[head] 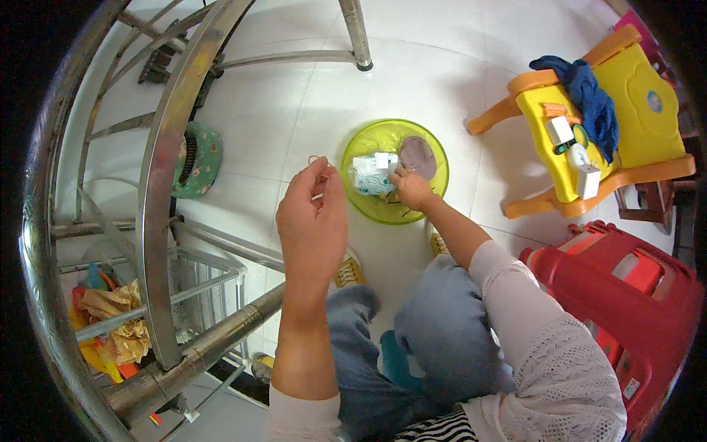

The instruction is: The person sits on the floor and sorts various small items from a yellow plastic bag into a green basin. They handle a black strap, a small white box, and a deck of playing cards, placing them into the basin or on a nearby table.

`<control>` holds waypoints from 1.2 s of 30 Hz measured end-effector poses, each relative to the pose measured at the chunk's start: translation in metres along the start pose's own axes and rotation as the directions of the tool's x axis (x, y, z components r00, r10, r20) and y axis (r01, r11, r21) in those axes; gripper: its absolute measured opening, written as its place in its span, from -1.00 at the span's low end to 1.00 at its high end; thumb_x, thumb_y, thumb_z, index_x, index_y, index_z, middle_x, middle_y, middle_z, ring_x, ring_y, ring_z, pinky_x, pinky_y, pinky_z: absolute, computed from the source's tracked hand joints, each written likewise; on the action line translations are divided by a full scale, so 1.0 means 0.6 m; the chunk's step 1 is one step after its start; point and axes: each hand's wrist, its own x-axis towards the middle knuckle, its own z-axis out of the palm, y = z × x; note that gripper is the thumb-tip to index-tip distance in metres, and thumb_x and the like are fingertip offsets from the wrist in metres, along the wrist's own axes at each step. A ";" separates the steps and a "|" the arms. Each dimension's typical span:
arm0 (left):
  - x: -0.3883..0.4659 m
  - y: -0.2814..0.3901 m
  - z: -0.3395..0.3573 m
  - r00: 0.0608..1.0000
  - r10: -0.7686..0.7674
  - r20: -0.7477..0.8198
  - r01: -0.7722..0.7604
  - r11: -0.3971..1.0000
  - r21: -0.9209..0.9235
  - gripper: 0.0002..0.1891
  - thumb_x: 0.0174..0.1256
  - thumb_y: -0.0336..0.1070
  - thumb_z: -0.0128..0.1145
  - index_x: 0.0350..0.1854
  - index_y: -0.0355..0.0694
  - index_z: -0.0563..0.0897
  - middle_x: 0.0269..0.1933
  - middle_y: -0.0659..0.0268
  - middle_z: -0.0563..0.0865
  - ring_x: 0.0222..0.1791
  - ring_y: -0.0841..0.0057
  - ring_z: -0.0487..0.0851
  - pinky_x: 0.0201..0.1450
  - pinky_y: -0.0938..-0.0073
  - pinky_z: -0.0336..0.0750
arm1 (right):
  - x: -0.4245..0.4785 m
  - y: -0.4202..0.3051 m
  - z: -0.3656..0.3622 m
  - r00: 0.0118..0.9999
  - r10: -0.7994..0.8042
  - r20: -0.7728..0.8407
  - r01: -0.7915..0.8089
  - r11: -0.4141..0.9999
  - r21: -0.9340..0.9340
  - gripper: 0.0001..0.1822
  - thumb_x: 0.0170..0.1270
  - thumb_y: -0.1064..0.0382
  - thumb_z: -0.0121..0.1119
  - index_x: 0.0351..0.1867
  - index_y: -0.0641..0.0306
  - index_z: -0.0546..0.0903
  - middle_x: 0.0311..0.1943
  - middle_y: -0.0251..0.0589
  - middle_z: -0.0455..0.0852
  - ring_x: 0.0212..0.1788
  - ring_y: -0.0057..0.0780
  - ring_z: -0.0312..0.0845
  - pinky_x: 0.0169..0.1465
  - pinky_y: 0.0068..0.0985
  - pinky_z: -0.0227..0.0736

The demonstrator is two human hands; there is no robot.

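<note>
On the floor stands a round yellow-green basket (395,218), seen from above. My right hand (413,190) reaches into it, fingertips at the right edge of a white-and-teal plastic packet (369,182). Whether they grip anything is hidden. A small white block (381,160) lies on the packet, and a mauve item (418,157), perhaps cloth, rests beside it. Some thin dark pieces show below the packet. My left hand (314,215) is raised left of the basket, its fingers curled together around a thin tan loop (314,158), possibly a rubber band.
A metal frame (160,182) fills the left side, near a green floral cushion (207,160) and a wire rack holding crumpled brown paper (119,326). At right, a yellow-and-orange chair (635,110) bears blue cloth (591,99) and white chargers (588,181). Red plastic furniture (602,287) stands nearer.
</note>
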 end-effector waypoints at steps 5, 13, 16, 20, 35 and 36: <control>-0.002 -0.011 0.000 1.000 0.001 -0.021 -0.002 0.999 -0.039 -0.69 0.26 -0.35 0.05 -0.01 -0.41 0.51 -0.18 0.18 0.64 -0.22 0.51 0.60 -0.16 0.53 0.49 | 0.016 -0.028 0.027 0.995 0.079 0.058 -0.069 0.986 -0.150 -0.74 0.05 0.34 0.07 -0.17 0.20 0.52 -0.07 -0.11 0.48 -0.15 -0.18 0.53 -0.15 -0.30 0.50; 0.008 -0.015 -0.001 0.992 0.110 -0.057 -0.111 0.994 -0.010 -0.67 0.27 -0.30 0.02 -0.01 -0.43 0.52 -0.19 0.13 0.64 -0.23 0.44 0.62 -0.19 0.52 0.50 | 0.004 -0.012 -0.022 0.997 0.075 -0.034 -0.067 0.977 0.201 -0.81 0.05 0.31 0.12 -0.27 0.27 0.56 -0.35 -0.07 0.60 -0.27 -0.09 0.55 -0.20 -0.27 0.47; 0.007 -0.004 0.004 0.993 0.097 -0.061 -0.099 0.994 -0.036 -0.65 0.27 -0.28 0.04 0.00 -0.44 0.51 -0.19 0.16 0.64 -0.22 0.48 0.61 -0.15 0.53 0.48 | -0.014 0.005 -0.057 0.980 0.137 -0.141 -0.048 0.862 0.504 -0.81 0.07 0.42 0.03 -0.24 0.29 0.55 -0.48 -0.11 0.62 -0.45 -0.23 0.56 -0.29 -0.39 0.45; -0.002 0.013 -0.013 0.999 0.019 -0.028 -0.018 0.999 0.032 -0.67 0.27 -0.25 0.06 -0.04 -0.39 0.55 -0.18 0.17 0.67 -0.19 0.50 0.61 -0.06 0.50 0.46 | -0.066 -0.018 -0.135 0.939 0.199 0.279 -0.330 0.303 0.894 -0.87 0.19 0.38 -0.04 -0.28 0.30 0.53 -0.51 -0.32 0.57 -0.43 -0.57 0.51 -0.35 -0.55 0.39; -0.018 -0.025 -0.007 0.948 0.267 -0.171 -0.260 0.963 0.065 -0.80 0.19 -0.30 -0.03 -0.30 -0.35 0.51 -0.32 -0.03 0.57 -0.25 0.02 0.53 -0.18 0.15 0.42 | -0.123 -0.304 -0.702 0.570 0.144 -0.809 0.470 0.750 0.465 -0.83 0.27 0.43 -0.02 -0.16 0.46 0.51 -0.46 -0.26 0.56 -0.45 -0.60 0.48 -0.30 -0.65 0.40; -0.019 -0.021 -0.007 0.951 0.259 -0.171 -0.251 0.966 0.065 -0.80 0.19 -0.30 -0.03 -0.29 -0.35 0.52 -0.32 -0.03 0.57 -0.25 0.04 0.54 -0.18 0.15 0.42 | -0.105 -0.321 -0.724 0.527 0.113 -0.842 0.483 0.776 0.406 -0.84 0.25 0.45 0.00 -0.18 0.46 0.52 -0.45 -0.26 0.58 -0.45 -0.61 0.50 -0.32 -0.63 0.42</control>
